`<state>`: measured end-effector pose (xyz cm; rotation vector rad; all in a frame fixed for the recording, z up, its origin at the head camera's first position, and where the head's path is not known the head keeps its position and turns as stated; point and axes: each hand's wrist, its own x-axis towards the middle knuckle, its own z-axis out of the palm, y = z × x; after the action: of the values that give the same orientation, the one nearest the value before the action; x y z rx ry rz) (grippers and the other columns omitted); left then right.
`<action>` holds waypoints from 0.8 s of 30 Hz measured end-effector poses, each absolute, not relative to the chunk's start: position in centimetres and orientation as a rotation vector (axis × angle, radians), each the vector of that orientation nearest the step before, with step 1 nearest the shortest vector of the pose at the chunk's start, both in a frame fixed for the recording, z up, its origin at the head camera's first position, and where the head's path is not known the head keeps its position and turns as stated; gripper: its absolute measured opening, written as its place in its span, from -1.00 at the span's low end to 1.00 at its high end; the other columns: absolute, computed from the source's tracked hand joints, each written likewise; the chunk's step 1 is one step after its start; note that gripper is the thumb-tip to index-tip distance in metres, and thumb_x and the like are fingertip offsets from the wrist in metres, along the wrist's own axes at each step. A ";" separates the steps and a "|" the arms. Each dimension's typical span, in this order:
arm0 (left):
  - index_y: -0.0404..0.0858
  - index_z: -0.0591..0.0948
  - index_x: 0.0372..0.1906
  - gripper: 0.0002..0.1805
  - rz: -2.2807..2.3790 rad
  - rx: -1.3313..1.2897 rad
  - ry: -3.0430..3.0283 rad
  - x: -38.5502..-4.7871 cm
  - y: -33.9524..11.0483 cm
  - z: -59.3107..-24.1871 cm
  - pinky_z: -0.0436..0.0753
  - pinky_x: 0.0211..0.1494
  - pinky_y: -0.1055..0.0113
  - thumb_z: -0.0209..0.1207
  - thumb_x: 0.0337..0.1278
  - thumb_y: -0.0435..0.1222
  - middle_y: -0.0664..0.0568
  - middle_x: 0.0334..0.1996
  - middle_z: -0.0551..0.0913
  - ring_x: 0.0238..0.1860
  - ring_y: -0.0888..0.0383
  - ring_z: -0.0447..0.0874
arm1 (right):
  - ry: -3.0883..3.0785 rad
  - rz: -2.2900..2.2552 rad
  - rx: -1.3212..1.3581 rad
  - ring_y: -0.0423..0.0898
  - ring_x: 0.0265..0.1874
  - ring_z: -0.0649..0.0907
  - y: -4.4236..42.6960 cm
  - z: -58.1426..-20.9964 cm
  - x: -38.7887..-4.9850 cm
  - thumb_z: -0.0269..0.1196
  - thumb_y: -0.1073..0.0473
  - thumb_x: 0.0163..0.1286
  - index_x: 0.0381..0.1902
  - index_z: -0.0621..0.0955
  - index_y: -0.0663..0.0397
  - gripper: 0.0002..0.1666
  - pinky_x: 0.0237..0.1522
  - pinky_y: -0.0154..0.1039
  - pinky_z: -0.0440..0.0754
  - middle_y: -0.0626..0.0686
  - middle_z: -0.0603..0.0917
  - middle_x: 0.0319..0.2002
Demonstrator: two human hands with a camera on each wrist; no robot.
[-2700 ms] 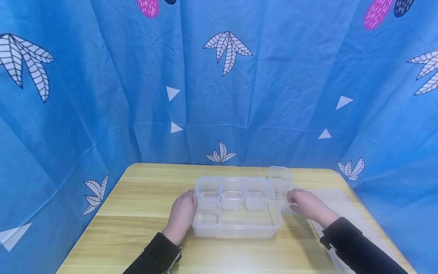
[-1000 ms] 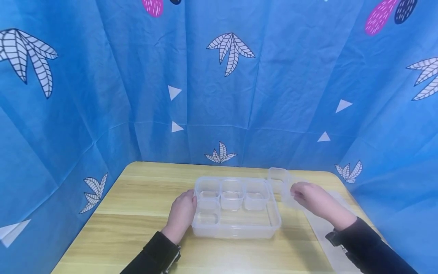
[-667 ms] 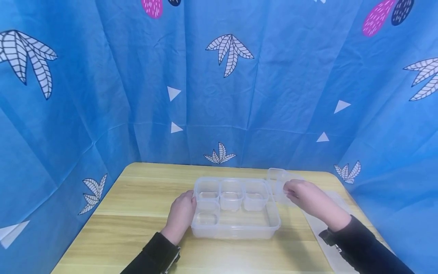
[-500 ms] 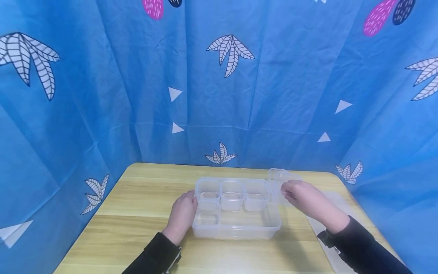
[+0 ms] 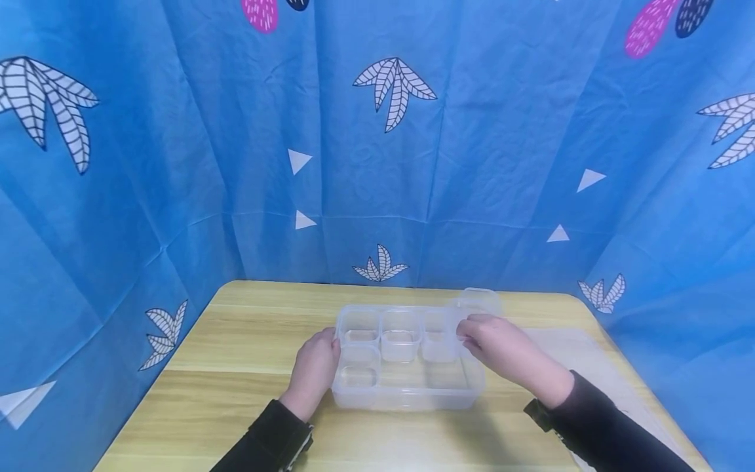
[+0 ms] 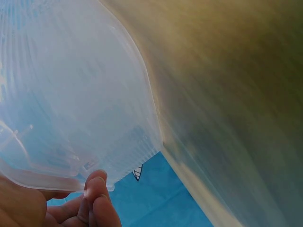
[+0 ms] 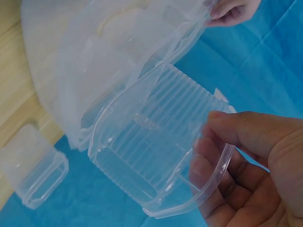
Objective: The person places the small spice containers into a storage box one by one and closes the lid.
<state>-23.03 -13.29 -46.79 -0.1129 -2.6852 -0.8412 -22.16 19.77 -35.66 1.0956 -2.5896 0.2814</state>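
A large clear plastic box (image 5: 407, 398) stands on the table, with several small clear cups inside: three along its back and one at front left. My left hand (image 5: 314, 373) grips the box's left wall; in the left wrist view its fingers (image 6: 97, 189) hold the rim. My right hand (image 5: 507, 351) is over the box's right side. Between thumb and fingers it pinches the rim of a small ribbed clear cup (image 7: 142, 132), seen tilted in the right wrist view. The held cup's lower part is hard to make out in the head view.
Behind the box's back right corner stands another small clear cup (image 5: 480, 300), also in the right wrist view (image 7: 35, 165). A flat translucent lid (image 5: 590, 360) lies on the table's right, partly under my right forearm. Blue patterned cloth (image 5: 377, 164) hangs behind the table.
My right hand has moved left with the small cup, from beside the box to over its right edge. My left hand and the box have stayed in place.
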 end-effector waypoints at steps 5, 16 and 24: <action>-0.53 0.57 0.12 -0.66 -0.845 -0.112 -2.697 -23.0 -13.2 -46.7 0.67 0.07 -0.06 0.06 0.43 -0.35 -0.33 -0.06 0.68 -0.02 -0.24 0.68 | -2.591 0.285 1.134 -0.20 -0.46 0.53 18.5 -35.9 -22.0 0.37 0.47 0.17 -0.43 0.59 0.02 -0.74 -0.36 -0.24 0.64 -0.15 0.55 -0.48; -0.52 0.56 0.13 -0.65 -0.850 -0.085 -2.716 -23.0 -13.2 -46.6 0.67 0.07 -0.05 0.06 0.45 -0.34 -0.34 -0.05 0.68 -0.01 -0.24 0.68 | -2.594 0.282 1.227 -0.25 -0.52 0.39 15.5 -36.6 -21.7 0.34 0.47 0.18 -0.46 0.56 0.01 -0.74 -0.44 -0.37 0.51 -0.17 0.44 -0.53; -0.52 0.57 0.12 -0.66 -0.843 -0.098 -2.703 -23.0 -13.3 -46.8 0.67 0.07 -0.05 0.07 0.44 -0.34 -0.33 -0.06 0.68 -0.02 -0.23 0.68 | -2.525 0.267 1.311 -0.24 -0.54 0.33 13.6 -37.9 -21.5 0.34 0.49 0.11 -0.52 0.49 -0.02 -0.67 -0.47 -0.42 0.38 -0.18 0.37 -0.56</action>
<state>-23.03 -13.28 -46.78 -0.0983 -2.7028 -0.8430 -21.47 13.59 -37.86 1.3111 -2.5251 0.2673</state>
